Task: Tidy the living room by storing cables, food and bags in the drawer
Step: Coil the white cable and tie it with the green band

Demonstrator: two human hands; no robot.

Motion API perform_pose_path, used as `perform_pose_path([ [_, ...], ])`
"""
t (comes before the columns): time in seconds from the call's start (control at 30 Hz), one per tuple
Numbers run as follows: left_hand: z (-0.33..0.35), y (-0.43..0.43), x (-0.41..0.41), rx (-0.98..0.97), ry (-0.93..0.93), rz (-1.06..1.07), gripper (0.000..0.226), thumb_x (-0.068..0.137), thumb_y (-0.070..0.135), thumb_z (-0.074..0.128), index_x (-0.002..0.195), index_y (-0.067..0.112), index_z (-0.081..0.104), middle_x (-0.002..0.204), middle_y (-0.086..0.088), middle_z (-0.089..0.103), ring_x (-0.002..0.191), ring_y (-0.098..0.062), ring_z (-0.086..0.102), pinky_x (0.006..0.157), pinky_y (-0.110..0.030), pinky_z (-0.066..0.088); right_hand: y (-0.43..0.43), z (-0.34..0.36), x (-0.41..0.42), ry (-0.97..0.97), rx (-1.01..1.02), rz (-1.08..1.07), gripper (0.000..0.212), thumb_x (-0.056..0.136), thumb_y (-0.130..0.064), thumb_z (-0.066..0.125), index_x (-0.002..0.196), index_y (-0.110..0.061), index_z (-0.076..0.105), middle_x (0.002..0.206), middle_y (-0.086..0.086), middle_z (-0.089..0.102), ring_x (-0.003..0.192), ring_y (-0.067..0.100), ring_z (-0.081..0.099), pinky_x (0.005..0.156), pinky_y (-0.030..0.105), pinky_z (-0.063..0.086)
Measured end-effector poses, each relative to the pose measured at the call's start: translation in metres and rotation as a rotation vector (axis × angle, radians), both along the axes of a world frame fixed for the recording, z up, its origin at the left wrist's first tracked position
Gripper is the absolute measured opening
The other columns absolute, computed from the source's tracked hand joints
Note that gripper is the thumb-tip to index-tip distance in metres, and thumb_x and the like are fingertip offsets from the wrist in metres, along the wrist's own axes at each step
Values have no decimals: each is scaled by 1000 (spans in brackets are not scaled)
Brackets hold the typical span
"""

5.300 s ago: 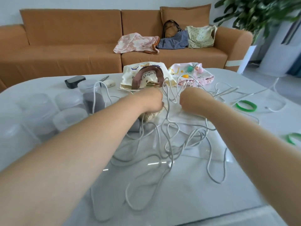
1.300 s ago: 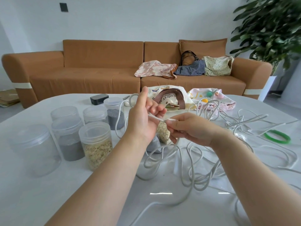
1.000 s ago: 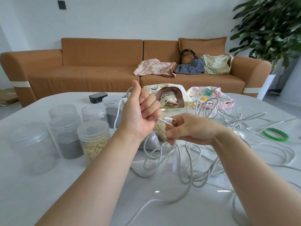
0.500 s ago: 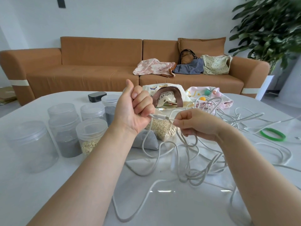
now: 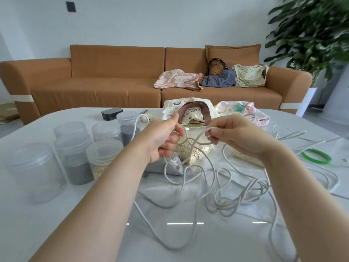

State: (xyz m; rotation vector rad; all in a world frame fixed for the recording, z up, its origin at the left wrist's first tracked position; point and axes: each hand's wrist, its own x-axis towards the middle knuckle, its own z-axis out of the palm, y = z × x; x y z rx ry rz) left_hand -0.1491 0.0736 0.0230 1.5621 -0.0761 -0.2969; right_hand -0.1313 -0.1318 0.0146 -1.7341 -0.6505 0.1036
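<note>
white cable [image 5: 228,214] is hanging between both hands, just in front of the tote bag [image 5: 190,112] with brown handles. left hand [image 5: 162,140] is curling its fingers round one stretch of it, thumb pointing up toward the tote bag, and the cable's plug [image 5: 174,165] is dangling just below that fist. right hand [image 5: 239,137], beside the left and also in front of the tote bag, is pinching a bend of the same cable between thumb and forefinger, the other fingers folding in beneath. from the two grips the cable is dropping in loose tangled loops onto the table [image 5: 56,224], sprawling nearer the camera than the tote bag and off to its right. a clear bag of oats [image 5: 196,154] is lying flat directly in front of the tote bag, under the raised hands. lidded jars [image 5: 105,154] are standing to the tote bag's left, and a green band [image 5: 316,156] is lying well to its right.
</note>
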Motion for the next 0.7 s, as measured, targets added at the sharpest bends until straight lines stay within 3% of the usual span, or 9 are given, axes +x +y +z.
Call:
perform_pose_path([
  [0.07,-2,0,-1,12,33,-50,47,101,44,32,76,10,52,39,8,23,30,-4,16,35,-10,13,-1,0,1,34,96,52,11,70,-21,73,61,-16,69,60,4,59,59,13,57,73,21,47],
  [0.17,-1,4,-3,26,33,-120,40,95,42,45,80,7,60,42,8,20,32,-3,15,35,-12,11,-3,-1,1,127,256,210,29,64,-38,82,60,-17,62,58,0,53,58,17,60,80,26,52],
  [0.27,2,8,-5,15,27,-195,36,76,42,58,80,7,66,42,9,19,33,-2,14,36,-14,8,-3,-1,2,215,412,293,26,69,-33,79,69,-12,64,60,1,47,55,16,52,86,35,52],
  [0.33,3,9,-7,9,27,-220,34,70,39,61,80,7,67,42,9,19,32,-1,14,36,-15,7,-2,-1,1,245,465,280,19,74,-26,74,77,-9,67,61,1,45,53,14,48,77,33,53],
  [0.47,2,9,-10,107,-4,-264,29,67,34,65,82,9,63,43,9,20,34,-2,15,39,-16,6,6,3,-5,134,323,-28,21,91,-6,45,79,0,61,57,0,46,41,8,35,44,18,31],
  [0.53,1,7,-11,163,-5,-297,28,67,30,66,85,8,64,45,8,19,35,-2,14,40,-16,6,10,5,-7,16,241,-123,23,89,-5,49,75,-4,67,54,0,49,37,8,36,43,20,27],
  [0.63,-2,2,-12,226,13,-362,28,66,22,67,90,7,63,44,9,19,34,-2,13,40,-16,6,14,10,-11,-124,123,-178,17,76,-18,64,62,-19,73,48,-1,52,38,13,44,43,18,33],
  [0.7,-3,-3,-14,264,20,-399,20,70,15,68,88,7,63,42,10,19,34,-2,13,40,-16,7,15,12,-12,-183,80,-215,18,77,-10,68,61,-18,71,46,-1,53,41,14,44,45,18,37],
])
